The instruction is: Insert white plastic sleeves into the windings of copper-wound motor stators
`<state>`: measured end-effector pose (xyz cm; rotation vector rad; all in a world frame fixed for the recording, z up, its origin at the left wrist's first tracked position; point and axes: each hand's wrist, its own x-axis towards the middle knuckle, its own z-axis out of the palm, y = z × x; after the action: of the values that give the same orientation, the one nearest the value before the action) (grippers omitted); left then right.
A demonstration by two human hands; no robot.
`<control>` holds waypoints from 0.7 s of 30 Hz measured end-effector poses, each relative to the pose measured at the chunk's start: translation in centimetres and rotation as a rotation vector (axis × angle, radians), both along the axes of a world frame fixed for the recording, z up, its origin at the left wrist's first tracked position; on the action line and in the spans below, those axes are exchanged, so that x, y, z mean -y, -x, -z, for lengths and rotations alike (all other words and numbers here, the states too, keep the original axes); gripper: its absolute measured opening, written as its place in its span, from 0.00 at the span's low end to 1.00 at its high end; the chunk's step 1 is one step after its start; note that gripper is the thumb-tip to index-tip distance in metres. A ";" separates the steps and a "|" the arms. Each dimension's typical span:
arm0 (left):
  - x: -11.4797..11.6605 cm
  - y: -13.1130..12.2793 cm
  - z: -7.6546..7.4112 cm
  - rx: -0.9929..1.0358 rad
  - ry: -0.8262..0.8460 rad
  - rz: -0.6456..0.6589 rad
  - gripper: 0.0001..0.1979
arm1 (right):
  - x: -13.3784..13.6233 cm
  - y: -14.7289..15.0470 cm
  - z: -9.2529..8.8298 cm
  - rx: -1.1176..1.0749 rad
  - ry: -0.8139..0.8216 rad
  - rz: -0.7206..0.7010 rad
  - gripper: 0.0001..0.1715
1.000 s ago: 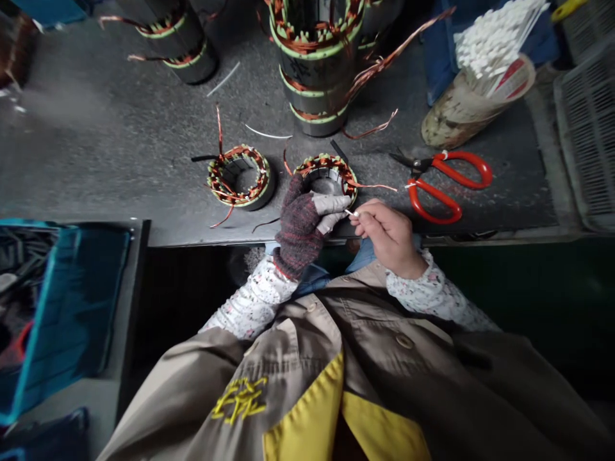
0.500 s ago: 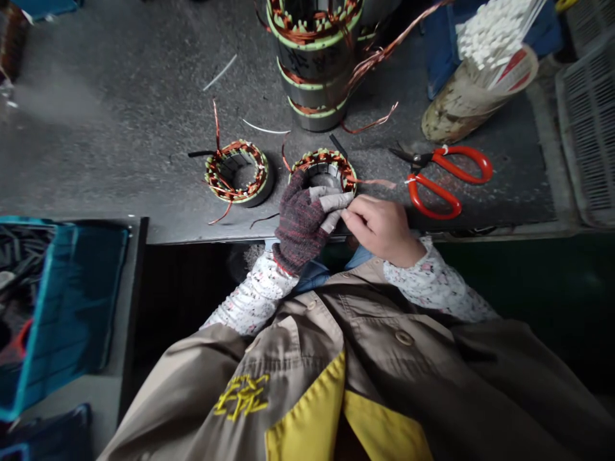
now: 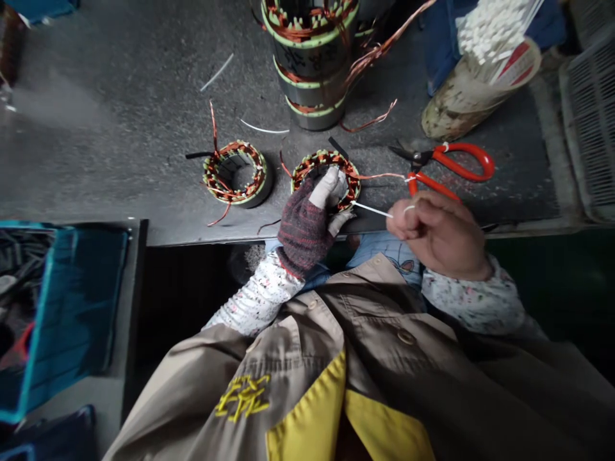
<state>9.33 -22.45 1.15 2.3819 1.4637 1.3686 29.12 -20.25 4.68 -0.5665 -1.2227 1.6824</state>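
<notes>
A motor stator (image 3: 312, 168) with copper windings and a pale green rim sits near the bench's front edge. My left hand (image 3: 307, 221), in a dark knitted glove with pale coverings on the fingertips, grips its near side, fingers over the rim. From the stator's right front edge a white cable tie (image 3: 372, 209) stretches taut to my right hand (image 3: 439, 234), which is bare and closed on the tie's far end. A copper lead (image 3: 382, 176) sticks out to the right above the tie. Orange-handled scissors (image 3: 464, 162) lie just beyond my right hand, one handle partly hidden by it.
Another stator (image 3: 262, 186) stands to the left. Behind are stacked stators (image 3: 312, 83) with trailing copper wires. A container (image 3: 451, 105) of white ties leans at the back right, beside a pale plastic basket (image 3: 593, 137). Loose white strips lie on the bench (image 3: 144, 153); a teal bin (image 3: 81, 301) is lower left.
My right hand has moved right, away from the stator, drawing the white tie out straight. My left fingers have shifted up into the stator's opening.
</notes>
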 end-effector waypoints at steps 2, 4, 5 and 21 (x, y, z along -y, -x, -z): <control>0.2 -0.9 0.2 -0.020 -0.004 -0.010 0.25 | -0.6 1.1 -0.5 -0.063 -0.019 0.089 0.21; 0.7 -1.8 0.4 -0.039 0.006 -0.027 0.23 | -1.9 2.9 -0.2 -0.119 -0.065 0.200 0.20; 0.9 -2.2 0.5 -0.049 0.021 -0.035 0.23 | -2.5 3.8 0.2 -0.132 -0.070 0.258 0.18; 0.7 4.2 -6.0 -0.950 -0.139 0.057 0.17 | -2.7 1.3 5.7 0.952 -0.950 0.265 0.07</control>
<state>5.18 -23.20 7.11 3.3394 1.3953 0.2672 27.78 -17.52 -1.04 -0.8744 -2.2679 0.4006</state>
